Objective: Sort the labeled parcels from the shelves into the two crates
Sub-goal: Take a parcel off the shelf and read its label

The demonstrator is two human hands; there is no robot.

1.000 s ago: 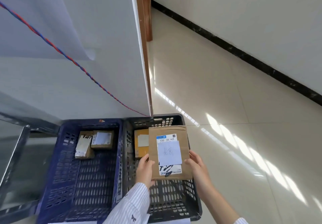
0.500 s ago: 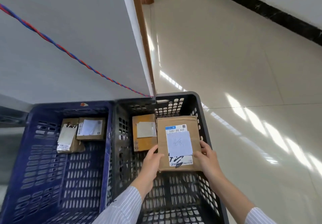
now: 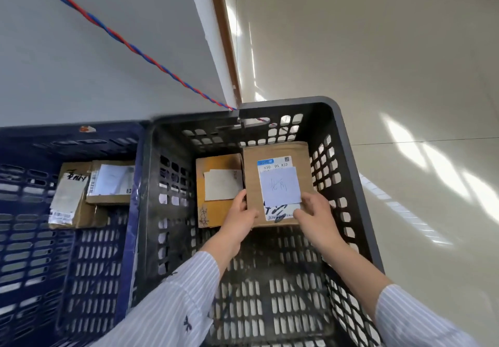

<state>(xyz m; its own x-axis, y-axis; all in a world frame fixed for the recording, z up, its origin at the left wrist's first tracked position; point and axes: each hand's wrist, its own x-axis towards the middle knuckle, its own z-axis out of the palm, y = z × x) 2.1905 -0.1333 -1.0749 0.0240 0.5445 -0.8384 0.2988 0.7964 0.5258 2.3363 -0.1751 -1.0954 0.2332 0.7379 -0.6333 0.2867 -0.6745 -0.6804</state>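
Note:
A flat brown parcel [image 3: 278, 155] with a white label and a handwritten note is down inside the black crate [image 3: 340, 130], at its far right. My left hand [image 3: 241, 217] grips the parcel's near left edge and my right hand [image 3: 314, 214] grips its near right corner. An orange-brown parcel [image 3: 205, 206] with a white slip lies beside it on the left, touching it. The blue crate [image 3: 29, 238] stands against the black crate's left side and holds two labeled brown parcels [image 3: 81, 193] at its far end.
A white wall panel [image 3: 108, 63] rises right behind the crates, with a red-and-blue twisted cord [image 3: 127, 43] running down to the black crate's far rim. A shiny tiled floor [image 3: 391, 76] spreads out to the right.
Both hands have lowered the brown parcel from above the black crate down into it, next to the orange-brown parcel. My view has dipped and come closer to the crates.

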